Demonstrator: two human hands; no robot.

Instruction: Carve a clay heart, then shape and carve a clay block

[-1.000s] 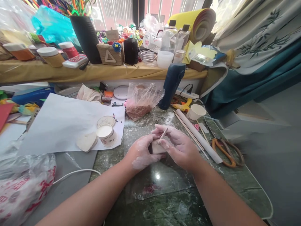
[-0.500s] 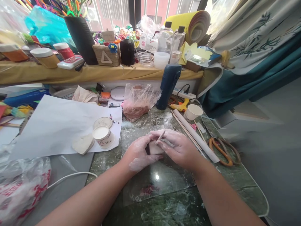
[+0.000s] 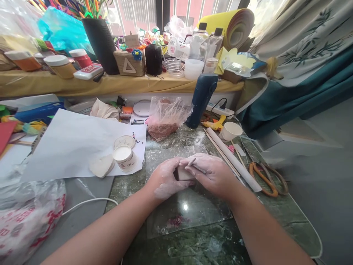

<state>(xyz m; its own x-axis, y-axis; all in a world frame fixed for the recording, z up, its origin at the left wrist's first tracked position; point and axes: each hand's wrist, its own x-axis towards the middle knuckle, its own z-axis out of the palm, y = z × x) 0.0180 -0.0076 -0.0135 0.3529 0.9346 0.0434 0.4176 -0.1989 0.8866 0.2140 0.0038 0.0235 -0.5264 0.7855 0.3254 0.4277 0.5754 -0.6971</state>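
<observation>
Over a clear sheet on the dark green table, my two powdery white hands meet. My left hand is wrapped round a pale clay piece, its thumb low along the near side. Between the thumb and fingers of my right hand is a thin pale stick, slanting over the top of the clay. Most of the clay's far side is hidden by my fingers, so its full shape cannot be made out.
Left of my hands, white paper bears a paper cup of white material and a pale flat lump. Behind stand a bag of reddish-brown material and a blue bottle. Scissors and a white roller lie right.
The thin stick has tipped lower and flatter against the clay in my right hand. My left hand keeps its hold. The whole view has shifted slightly, so surroundings appear farther right.
</observation>
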